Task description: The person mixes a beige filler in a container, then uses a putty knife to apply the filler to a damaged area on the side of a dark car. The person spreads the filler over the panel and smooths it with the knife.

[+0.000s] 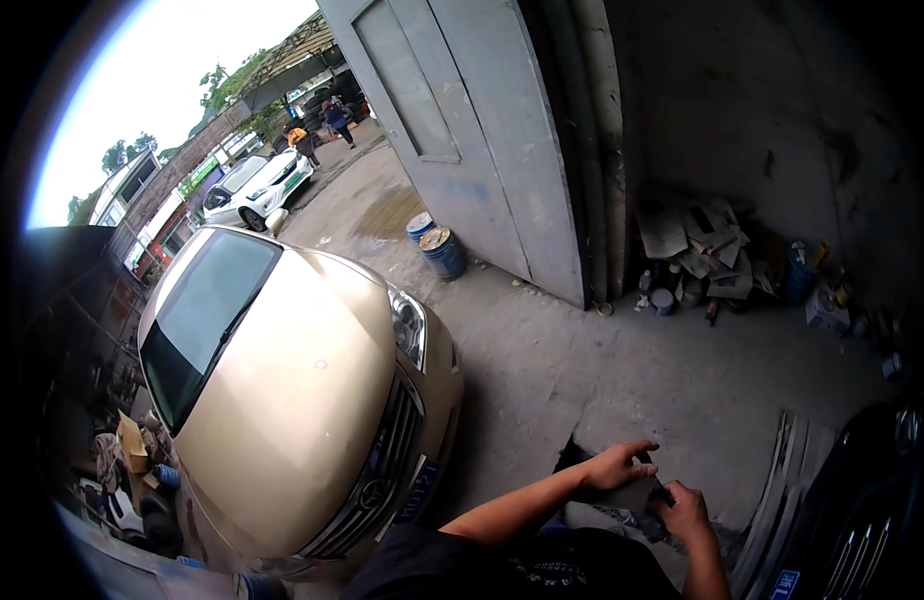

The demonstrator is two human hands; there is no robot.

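My left hand (pixel 619 466) is held out in front of my body, its thumb and fingers closing toward a thin dark piece. Close beside it on the right, my right hand (pixel 686 511) is curled with its fingers bent in. A dark object (pixel 650 517) shows by the right fingers and hangs below them. Its kind cannot be made out, and a thin dark line seems to run up from it toward the left hand. The two hands are apart, over the concrete floor (pixel 542 370).
A gold car (pixel 292 370) stands to my left, and a dark car's front (pixel 872 520) is at the lower right. Blue drums (pixel 443 254) sit by a grey metal door (pixel 472 130). Cardboard (pixel 717 245) and cans lie along the wall. Two people and a white car (pixel 252 188) are outside.
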